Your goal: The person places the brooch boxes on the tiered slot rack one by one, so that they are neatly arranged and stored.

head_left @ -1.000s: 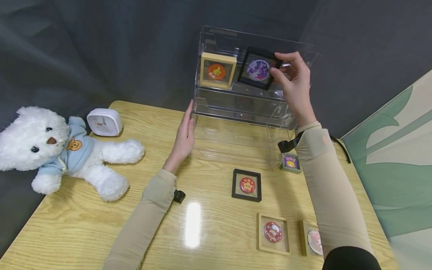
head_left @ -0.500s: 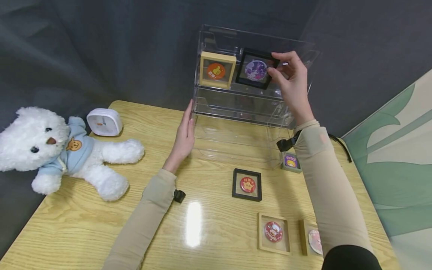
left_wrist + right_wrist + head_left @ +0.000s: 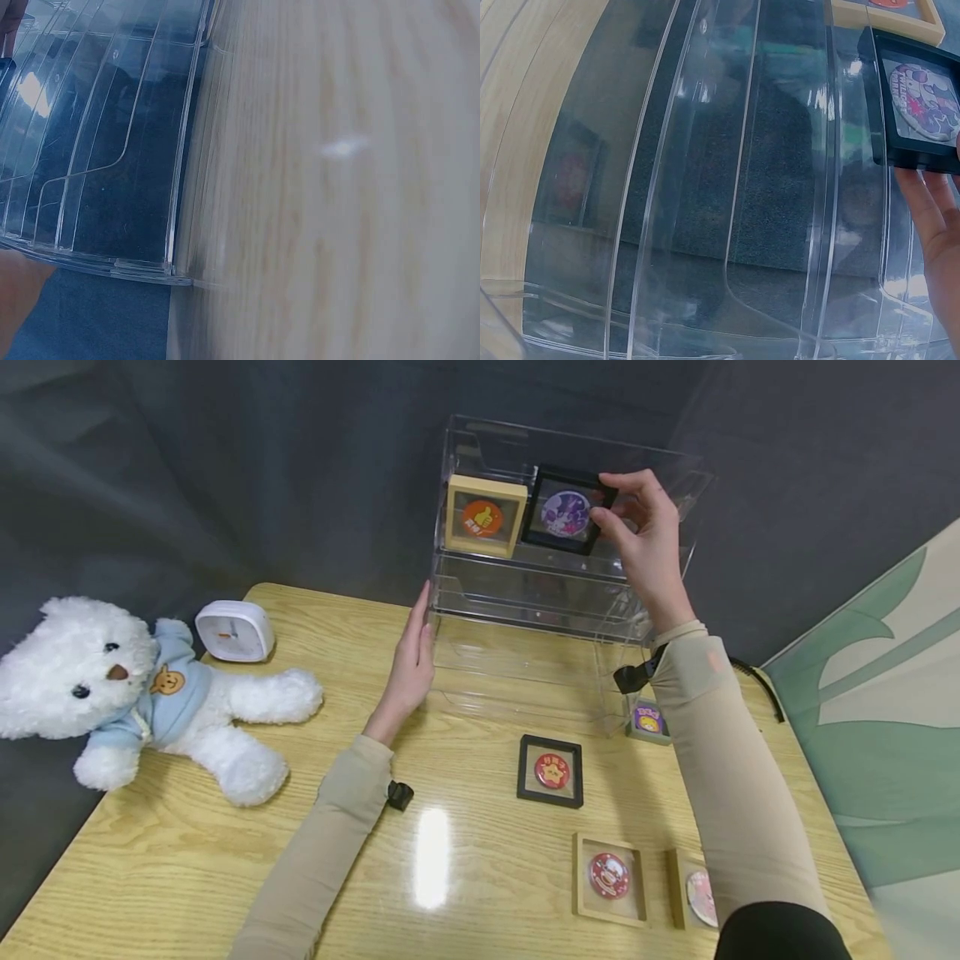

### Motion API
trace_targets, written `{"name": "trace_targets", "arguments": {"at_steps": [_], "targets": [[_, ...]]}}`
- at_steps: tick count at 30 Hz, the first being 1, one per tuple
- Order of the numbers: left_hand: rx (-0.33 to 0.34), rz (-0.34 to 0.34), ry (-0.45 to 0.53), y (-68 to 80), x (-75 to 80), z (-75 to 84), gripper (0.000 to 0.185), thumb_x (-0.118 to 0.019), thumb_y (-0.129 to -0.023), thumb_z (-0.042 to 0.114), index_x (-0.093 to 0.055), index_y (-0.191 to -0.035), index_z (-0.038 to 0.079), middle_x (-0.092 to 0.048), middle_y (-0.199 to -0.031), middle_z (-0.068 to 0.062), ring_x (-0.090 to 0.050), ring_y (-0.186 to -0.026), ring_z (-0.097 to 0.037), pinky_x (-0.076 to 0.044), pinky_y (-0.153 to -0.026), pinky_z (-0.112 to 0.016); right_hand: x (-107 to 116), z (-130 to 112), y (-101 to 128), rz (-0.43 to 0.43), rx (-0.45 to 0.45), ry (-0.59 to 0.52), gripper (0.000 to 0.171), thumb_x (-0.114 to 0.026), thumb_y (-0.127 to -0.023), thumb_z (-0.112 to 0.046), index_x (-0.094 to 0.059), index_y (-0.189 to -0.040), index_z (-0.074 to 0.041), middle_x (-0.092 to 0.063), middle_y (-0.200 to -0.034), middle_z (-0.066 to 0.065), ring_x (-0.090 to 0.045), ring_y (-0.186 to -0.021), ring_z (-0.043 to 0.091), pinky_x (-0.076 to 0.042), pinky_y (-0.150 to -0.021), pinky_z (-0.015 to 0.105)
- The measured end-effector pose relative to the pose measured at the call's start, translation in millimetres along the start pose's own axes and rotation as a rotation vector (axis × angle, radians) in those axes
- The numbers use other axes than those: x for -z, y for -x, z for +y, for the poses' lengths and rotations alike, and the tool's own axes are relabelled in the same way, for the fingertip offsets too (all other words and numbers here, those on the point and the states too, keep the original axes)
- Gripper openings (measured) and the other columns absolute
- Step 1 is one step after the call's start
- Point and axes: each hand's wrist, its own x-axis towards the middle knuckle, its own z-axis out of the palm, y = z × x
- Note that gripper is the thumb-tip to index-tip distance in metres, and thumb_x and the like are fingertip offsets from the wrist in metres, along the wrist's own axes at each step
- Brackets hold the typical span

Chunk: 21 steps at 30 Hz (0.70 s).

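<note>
The black frame (image 3: 565, 513) with the purple badge is held at the top tier of the clear rack (image 3: 525, 625), pinched by its right side between the thumb and fingers of the right hand (image 3: 651, 537), which are parted by little more than that side. The left hand (image 3: 410, 660) is laid along the rack's left side with fingers nearly straight; nothing appears to be grasped by it.

A knock to the yellow frame (image 3: 486, 517), which is stood at the left of the rack's top tier, seems the nearest risk: only a narrow gap is shown there, and contact could be caused by a push too far leftward. Whether the black frame's lower edge is seated behind the rack's front lip cannot be told; if it is not, a forward slip could be caused by early release. Should the lip be caught, the rack could be shifted, although some bracing is probably given by the left hand.

More open room is offered above the rack and to its right than toward its left end. At the rack's right front corner, the green frame (image 3: 648, 732) might be brushed by the right sleeve (image 3: 738, 785) if the arm is lowered carelessly
</note>
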Motion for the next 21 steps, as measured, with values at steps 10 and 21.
{"name": "trace_targets", "arguments": {"at_steps": [10,21], "targets": [[0.008,-0.004,-0.001,1.0,-0.5,0.3,0.056,-0.025,-0.117,0.005,-0.015,-0.172,0.006,-0.016,-0.177,-0.015,-0.018,-0.162,-0.025,-0.017,-0.131,-0.031,-3.5,7.6,5.0,-0.038,-0.003,0.065,0.031,-0.07,-0.103,-0.004,-0.07,-0.134,-0.007,-0.066,-0.121,0.001,-0.064,-0.091,0.015,-0.057,-0.081,0.025],[0.011,-0.005,-0.001,0.3,-0.5,1.4,0.057,-0.026,-0.117,0.004,-0.015,-0.172,0.006,-0.016,-0.177,-0.015,-0.018,-0.162,-0.025,-0.016,-0.131,-0.031,-2.5,12.5,11.6,-0.023,0.0,0.009,0.033,-0.068,-0.102,0.003,-0.069,-0.135,-0.004,-0.069,-0.118,0.005,-0.065,-0.091,0.015,-0.055,-0.08,0.025]]}}
